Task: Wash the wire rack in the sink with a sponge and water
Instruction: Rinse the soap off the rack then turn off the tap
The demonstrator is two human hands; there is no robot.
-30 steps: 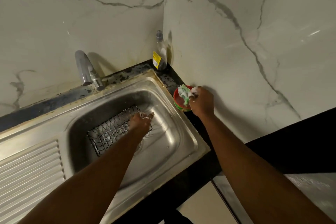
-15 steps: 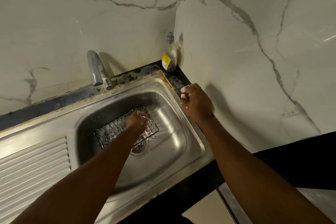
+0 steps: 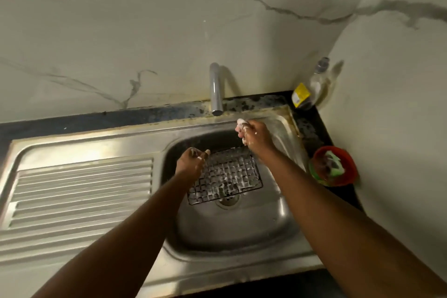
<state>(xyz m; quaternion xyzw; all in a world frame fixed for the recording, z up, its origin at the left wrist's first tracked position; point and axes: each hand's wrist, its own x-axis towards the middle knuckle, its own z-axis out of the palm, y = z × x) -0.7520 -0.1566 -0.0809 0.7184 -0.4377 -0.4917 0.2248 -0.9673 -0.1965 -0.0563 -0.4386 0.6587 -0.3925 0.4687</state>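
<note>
The wire rack (image 3: 226, 174) lies soapy in the steel sink (image 3: 232, 232), over the drain, its far edge raised. My left hand (image 3: 189, 163) grips the rack's far left corner, suds on the fingers. Foam also covers my right hand (image 3: 254, 136), which hovers over the sink's far right corner just below and right of the tap (image 3: 216, 89); its fingers are curled and hold nothing I can make out. No water runs from the tap. The green and white sponge (image 3: 335, 162) sits in a red bowl (image 3: 349, 172) on the counter, right of the sink.
A ribbed steel drainboard (image 3: 79, 191) extends left of the basin. A clear bottle with a yellow label (image 3: 310, 89) stands in the back right corner. Marble walls close in behind and to the right. The dark counter edge runs along the front.
My right hand left the sponge in the red bowl and moved left toward the tap. My view swung round to face the sink squarely. My left hand stayed at the rack.
</note>
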